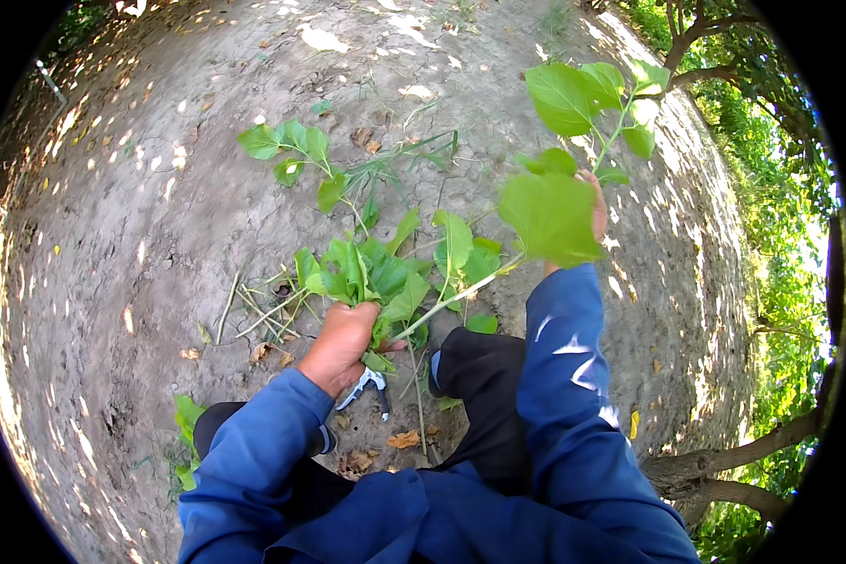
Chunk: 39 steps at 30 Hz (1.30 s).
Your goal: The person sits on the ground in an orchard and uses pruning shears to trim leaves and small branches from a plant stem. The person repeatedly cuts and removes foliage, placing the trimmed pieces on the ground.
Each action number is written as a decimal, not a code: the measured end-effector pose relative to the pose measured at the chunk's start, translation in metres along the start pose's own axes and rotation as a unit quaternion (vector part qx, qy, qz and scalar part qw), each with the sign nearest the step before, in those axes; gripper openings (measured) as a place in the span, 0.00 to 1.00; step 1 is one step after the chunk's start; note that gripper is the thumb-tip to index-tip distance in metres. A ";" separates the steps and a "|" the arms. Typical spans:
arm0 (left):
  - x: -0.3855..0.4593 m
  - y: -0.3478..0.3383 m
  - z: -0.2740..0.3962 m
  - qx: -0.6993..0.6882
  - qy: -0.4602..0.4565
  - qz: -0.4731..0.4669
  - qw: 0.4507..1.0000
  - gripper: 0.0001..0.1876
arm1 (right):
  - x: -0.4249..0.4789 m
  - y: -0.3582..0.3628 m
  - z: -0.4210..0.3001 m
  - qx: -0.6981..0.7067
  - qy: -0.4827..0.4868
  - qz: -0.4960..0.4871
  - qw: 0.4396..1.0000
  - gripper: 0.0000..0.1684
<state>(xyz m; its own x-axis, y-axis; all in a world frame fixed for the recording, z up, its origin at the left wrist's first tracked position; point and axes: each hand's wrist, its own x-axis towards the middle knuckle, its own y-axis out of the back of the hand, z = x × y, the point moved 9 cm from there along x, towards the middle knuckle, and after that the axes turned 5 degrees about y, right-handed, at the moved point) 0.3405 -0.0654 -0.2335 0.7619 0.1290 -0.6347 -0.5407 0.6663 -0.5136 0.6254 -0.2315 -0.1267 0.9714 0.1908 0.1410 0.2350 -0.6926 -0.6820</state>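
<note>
My left hand (342,340) is closed around a bunch of green leaves (374,271), low in front of my body. From beside its fingertips a pale leafy branch (458,295) slants up to the right. My right hand (598,208) grips that branch farther up, partly hidden behind a large blurred leaf (553,218). More broad leaves (564,99) spread above the right hand at the branch tip. Just below my left hand, a pair of pruning shears (374,391) shows between my feet, its upper part covered by the hand.
Cut stalks (268,310) lie on the cracked, dry soil (183,247) left of the leaves. A leafy sprig (303,151) and grass blades (409,155) are farther ahead. Another leafy piece (185,440) is beside my left knee. Tree limbs (733,451) stand at the right.
</note>
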 end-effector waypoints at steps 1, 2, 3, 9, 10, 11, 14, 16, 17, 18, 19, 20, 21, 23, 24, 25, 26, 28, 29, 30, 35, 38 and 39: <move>-0.001 0.002 0.002 -0.013 0.003 0.005 1.000 0.07 | 0.003 0.005 -0.002 -0.019 0.000 0.003 1.000 0.08; -0.002 0.003 0.005 -0.026 0.007 0.010 1.000 0.07 | 0.005 0.011 -0.004 -0.038 0.001 0.006 0.999 0.08; -0.003 0.003 0.007 -0.039 0.010 0.015 0.999 0.06 | 0.006 0.016 -0.002 -0.025 -0.015 0.006 1.000 0.05; -0.002 0.022 0.020 -0.099 -0.035 0.006 0.994 0.05 | 0.008 0.034 -0.012 0.046 0.004 0.073 0.996 0.07; -0.003 0.036 0.026 -0.104 -0.055 0.040 0.992 0.05 | 0.012 0.037 -0.014 0.020 0.043 0.040 0.998 0.05; 0.001 0.043 0.030 -0.109 -0.072 0.065 0.989 0.06 | 0.016 0.049 -0.018 -0.012 0.089 0.009 0.996 0.04; 0.001 0.050 0.053 0.008 -0.132 0.093 0.987 0.10 | -0.007 0.025 -0.007 0.061 0.063 0.023 0.996 0.13; 0.003 0.034 0.057 0.050 -0.149 0.056 0.986 0.14 | -0.013 0.011 -0.005 0.066 0.040 0.022 0.997 0.10; 0.001 0.020 0.055 0.073 -0.144 0.027 0.987 0.15 | -0.015 0.008 0.001 0.069 0.025 0.023 0.997 0.08; -0.002 0.005 0.053 0.095 -0.137 -0.003 0.986 0.15 | -0.013 0.010 0.007 0.059 0.009 0.013 0.998 0.07; -0.004 -0.006 0.051 0.116 -0.132 -0.032 0.984 0.16 | -0.008 0.005 0.012 0.048 -0.008 0.001 0.999 0.05; -0.002 -0.011 0.045 0.119 -0.123 -0.053 0.984 0.17 | -0.006 0.000 0.018 0.037 -0.024 -0.010 0.999 0.04; -0.003 -0.014 0.042 0.123 -0.113 -0.057 0.984 0.16 | -0.009 0.003 0.023 0.038 -0.018 0.012 0.999 0.04; -0.004 -0.025 0.035 0.128 -0.088 -0.067 0.986 0.16 | -0.031 -0.024 0.023 0.035 -0.005 0.058 0.998 0.06; -0.002 -0.028 0.032 0.092 -0.085 -0.068 0.990 0.15 | -0.028 -0.024 0.027 0.028 -0.011 0.027 0.999 0.06; 0.002 -0.032 0.028 0.096 -0.086 -0.078 0.989 0.15 | -0.023 -0.027 0.027 0.017 -0.014 -0.003 1.000 0.06; 0.007 -0.035 0.024 0.100 -0.086 -0.089 0.987 0.14 | -0.020 -0.030 0.028 0.006 -0.017 -0.033 0.999 0.07; 0.012 -0.037 0.020 0.115 -0.101 -0.098 0.983 0.12 | -0.022 -0.032 0.028 -0.011 -0.023 -0.023 0.999 0.07; 0.013 -0.034 0.018 0.125 -0.100 -0.095 0.983 0.12 | -0.024 -0.036 0.030 -0.016 -0.028 -0.019 0.999 0.07; 0.013 -0.033 0.017 0.135 -0.098 -0.092 0.982 0.12 | -0.025 -0.039 0.031 -0.012 -0.028 -0.022 0.999 0.07; 0.005 -0.041 0.001 0.075 0.018 -0.151 0.986 0.13 | -0.024 -0.041 0.029 -0.017 -0.016 -0.033 0.999 0.06; -0.001 -0.043 0.001 0.044 0.044 -0.154 0.986 0.14 | -0.029 -0.047 0.031 0.000 -0.036 -0.032 0.999 0.06; -0.002 -0.043 0.001 0.045 0.051 -0.150 0.986 0.15 | -0.029 -0.046 0.031 0.004 -0.035 -0.030 0.999 0.06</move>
<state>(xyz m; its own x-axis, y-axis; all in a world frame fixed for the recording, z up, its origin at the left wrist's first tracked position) 0.3625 -0.0935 -0.2102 0.8403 -0.1567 -0.5191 -0.2582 0.7263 -0.6371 0.5854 -0.1836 -0.1212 0.9508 0.2803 0.1321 0.2928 -0.6726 -0.6796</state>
